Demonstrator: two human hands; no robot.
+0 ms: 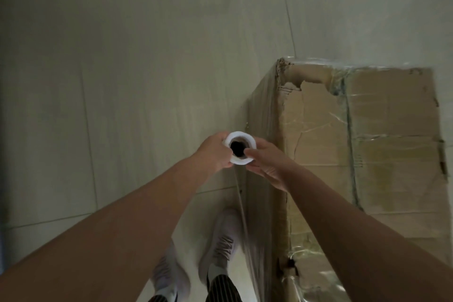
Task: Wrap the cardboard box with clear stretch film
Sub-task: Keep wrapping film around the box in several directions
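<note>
- I see the roll of stretch film [239,135] held upright, end-on to the camera. Its white rim and dark core hole face up, just left of the box.
- The left hand [215,152] grips the roll's left side, fingers curled round it.
- The right hand [267,167] grips the right side. Its thumb lies at the edge of the core hole and its fingers wrap the roll below.
- The cardboard box [392,142] stands on the right and fills that side from near to far. Its top is torn and creased near the far-left corner.
- Clear film [263,110] already covers the box's left face and glints over parts of the top.
- A sheet of film [247,240] runs from the roll down along the box's near-left edge.
- Below my arms are two white shoes [220,240] and striped trouser legs [218,287] on the pale tiled floor [122,56].
</note>
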